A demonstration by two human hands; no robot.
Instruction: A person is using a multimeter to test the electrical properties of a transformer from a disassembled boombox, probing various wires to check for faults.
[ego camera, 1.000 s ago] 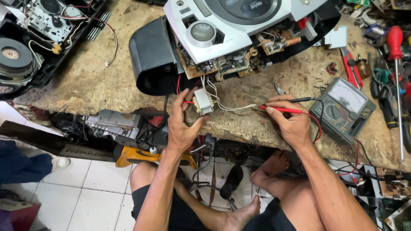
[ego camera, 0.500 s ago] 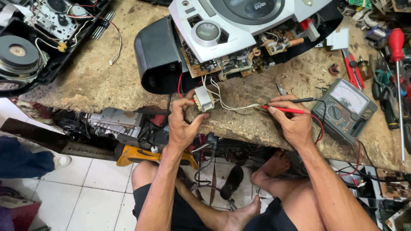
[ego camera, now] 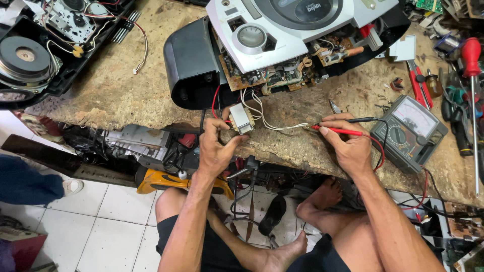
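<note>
My left hand [ego camera: 216, 147] grips a small boxy transformer [ego camera: 241, 118] at the worn workbench's front edge. White and red wires run from it up into an opened silver and black stereo [ego camera: 282, 40] with bare circuit boards. My right hand [ego camera: 351, 146] pinches a red probe [ego camera: 337, 130] and a black probe [ego camera: 359, 120] together, their tips touching the white wire ends [ego camera: 297, 126] just right of the transformer. The probe leads loop to a grey analogue multimeter [ego camera: 413, 132] lying beside my right hand.
A second dismantled player with a speaker [ego camera: 22, 55] lies at the far left. Red-handled pliers [ego camera: 417, 80] and a red screwdriver [ego camera: 472, 70] sit at the right with other tools. Metal parts and a yellow tool [ego camera: 166, 180] are stored under the bench, above my legs and bare feet.
My left hand has turned the transformer slightly and holds it a little higher on the bench. The right hand with both probes stays at the wire ends.
</note>
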